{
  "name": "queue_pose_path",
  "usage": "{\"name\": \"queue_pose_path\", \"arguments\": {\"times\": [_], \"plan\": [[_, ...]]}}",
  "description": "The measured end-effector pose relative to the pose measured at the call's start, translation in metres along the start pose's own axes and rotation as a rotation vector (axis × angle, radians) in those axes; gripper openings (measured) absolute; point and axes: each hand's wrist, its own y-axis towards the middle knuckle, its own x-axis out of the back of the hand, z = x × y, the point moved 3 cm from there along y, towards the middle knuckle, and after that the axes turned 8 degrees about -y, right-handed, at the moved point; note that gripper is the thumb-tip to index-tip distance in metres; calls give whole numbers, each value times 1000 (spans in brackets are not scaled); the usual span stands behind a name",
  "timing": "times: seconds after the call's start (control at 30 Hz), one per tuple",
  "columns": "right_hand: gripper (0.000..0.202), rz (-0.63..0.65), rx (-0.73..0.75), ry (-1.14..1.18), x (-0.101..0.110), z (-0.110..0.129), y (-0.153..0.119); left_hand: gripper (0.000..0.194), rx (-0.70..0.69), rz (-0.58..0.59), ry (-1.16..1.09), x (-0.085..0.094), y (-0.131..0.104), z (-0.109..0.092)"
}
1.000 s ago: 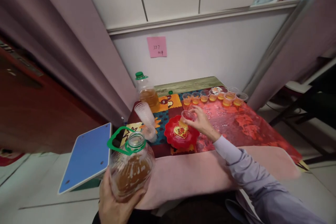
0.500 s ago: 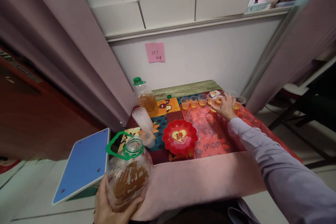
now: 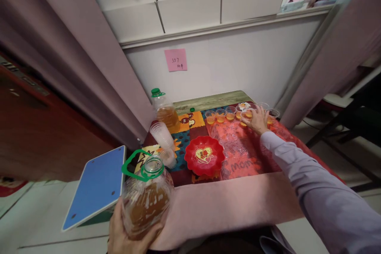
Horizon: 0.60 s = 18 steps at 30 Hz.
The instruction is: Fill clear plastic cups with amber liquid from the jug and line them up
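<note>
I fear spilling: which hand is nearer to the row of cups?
Right: the right hand is at the cups, touching one; the left hand, well left of them, holds the open jug.

"What have we shifted since a second ago?"

"Our right hand (image 3: 258,121) has left the red bowl (image 3: 219,149) near the frame's middle and reached the row of cups (image 3: 220,117) at right."

"And the cup (image 3: 244,120) we held?"

"It has joined that row, and our sleeve (image 3: 309,186) has uncovered the lettering (image 3: 241,165), lower right of centre."
</note>
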Motion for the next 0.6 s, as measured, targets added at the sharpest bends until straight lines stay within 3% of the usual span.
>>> {"name": "queue_pose_path", "arguments": {"times": [0.13, 0.23, 0.4, 0.5, 0.6], "plan": [[70, -123, 64, 147, 27, 40, -13, 142, -70, -29, -42, 0, -5, 5], [53, -172, 282, 395, 55, 104, -46, 138, -121, -27, -51, 2, -8, 7], [21, 162, 691, 630, 78, 233, -134, 134, -135, 17, -61, 5, -11, 8], [24, 345, 891, 567, 68, 293, -174, 134, -122, 22, -84, 6, -12, 9], [31, 457, 990, 470, 49, 331, -193, 137, -127, 29, -92, 6, -13, 7]]}}
